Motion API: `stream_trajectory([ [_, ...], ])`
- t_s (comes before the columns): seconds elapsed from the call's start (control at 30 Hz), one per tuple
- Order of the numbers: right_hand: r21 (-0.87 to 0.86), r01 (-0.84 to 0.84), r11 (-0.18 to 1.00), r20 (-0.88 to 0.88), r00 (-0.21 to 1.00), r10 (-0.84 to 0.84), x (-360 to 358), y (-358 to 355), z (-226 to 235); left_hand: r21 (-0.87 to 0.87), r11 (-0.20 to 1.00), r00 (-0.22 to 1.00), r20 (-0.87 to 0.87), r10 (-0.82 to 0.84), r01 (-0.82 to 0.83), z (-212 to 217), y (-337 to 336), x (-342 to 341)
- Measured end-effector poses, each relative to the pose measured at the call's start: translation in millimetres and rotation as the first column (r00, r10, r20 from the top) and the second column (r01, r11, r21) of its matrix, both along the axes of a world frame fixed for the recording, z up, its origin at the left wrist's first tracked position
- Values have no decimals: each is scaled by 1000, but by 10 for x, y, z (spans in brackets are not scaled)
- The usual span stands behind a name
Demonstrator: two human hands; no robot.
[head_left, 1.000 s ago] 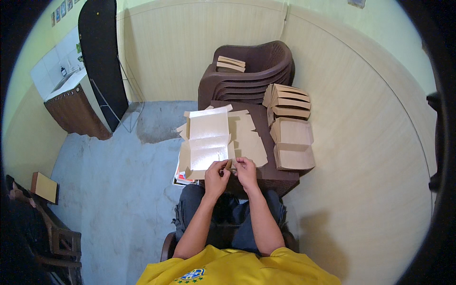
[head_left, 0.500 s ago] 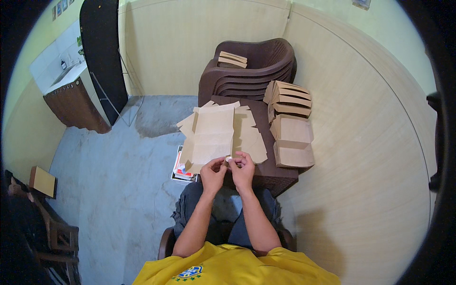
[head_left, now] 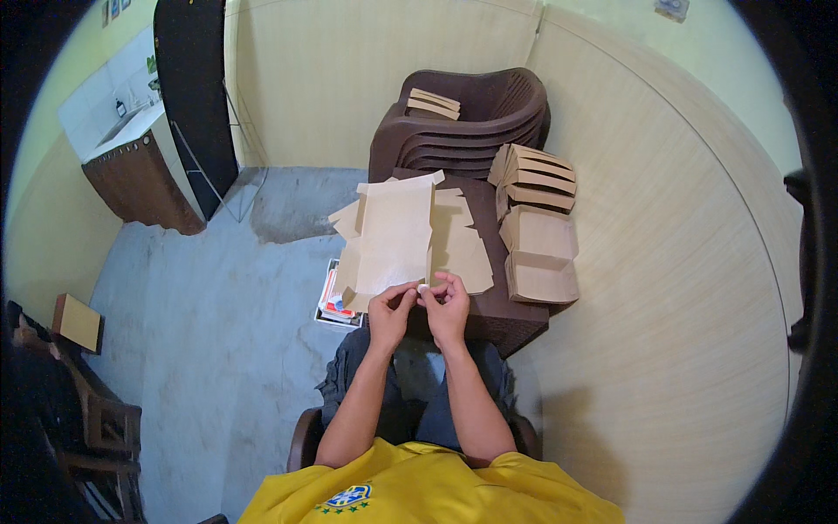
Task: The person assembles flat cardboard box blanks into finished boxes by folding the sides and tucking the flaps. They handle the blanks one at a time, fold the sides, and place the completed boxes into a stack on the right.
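A partly folded cardboard box (head_left: 394, 229) lies on a stack of flat cardboard blanks (head_left: 461, 249) on the brown table (head_left: 499, 321). My left hand (head_left: 390, 316) and my right hand (head_left: 448, 313) meet at the box's near right corner. Thumb and fingers of each are pinched together there, closed on the corner's cardboard flap. A small whitish bit shows between the fingertips, too small to name. Along the right side the box's edge stands up, and a flap tilts up at the near left corner.
Folded cardboard boxes (head_left: 539, 179) stand at the table's right, with an opened one (head_left: 541, 253) nearer. Stacked brown chairs (head_left: 471, 131) are behind, holding more folded cardboard (head_left: 434, 105). A white box of papers (head_left: 336, 301) sits left of the table. The wall (head_left: 663, 262) runs close on the right.
Both hands stay at the same corner, with the fingertips slightly closer together. The whole view has shifted a little; the box and stacks otherwise look the same.
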State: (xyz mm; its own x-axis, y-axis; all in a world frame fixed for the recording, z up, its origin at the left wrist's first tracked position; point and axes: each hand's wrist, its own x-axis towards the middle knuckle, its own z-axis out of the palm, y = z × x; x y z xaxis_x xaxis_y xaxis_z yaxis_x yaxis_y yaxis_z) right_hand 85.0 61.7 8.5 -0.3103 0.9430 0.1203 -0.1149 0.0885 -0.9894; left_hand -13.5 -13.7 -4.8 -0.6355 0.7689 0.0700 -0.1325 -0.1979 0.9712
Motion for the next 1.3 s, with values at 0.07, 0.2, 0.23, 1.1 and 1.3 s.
stream_trajectory([
  [0.07, -21, -11, 1000, -32, 999, 11, 14, -17, 6, 24, 1000, 1000, 15, -12, 11, -20, -10, -5],
  [0.2, -52, 18, 998, -75, 997, -22, 25, -30, -14, 9, 998, 994, 78, -70, 69, -73, -11, -24],
  [0.23, -44, 32, 999, -80, 996, -36, 27, -28, -21, 15, 997, 995, 60, -77, 77, -81, -6, -34],
  [1.1, -154, -109, 982, 36, 993, 116, 66, 14, -304, -302, 953, 954, -291, -72, -20, -160, 68, -59],
  [1.3, -244, -145, 959, -50, 989, 136, 135, 273, -342, -305, 952, 902, -415, -117, -17, -18, -61, -18],
])
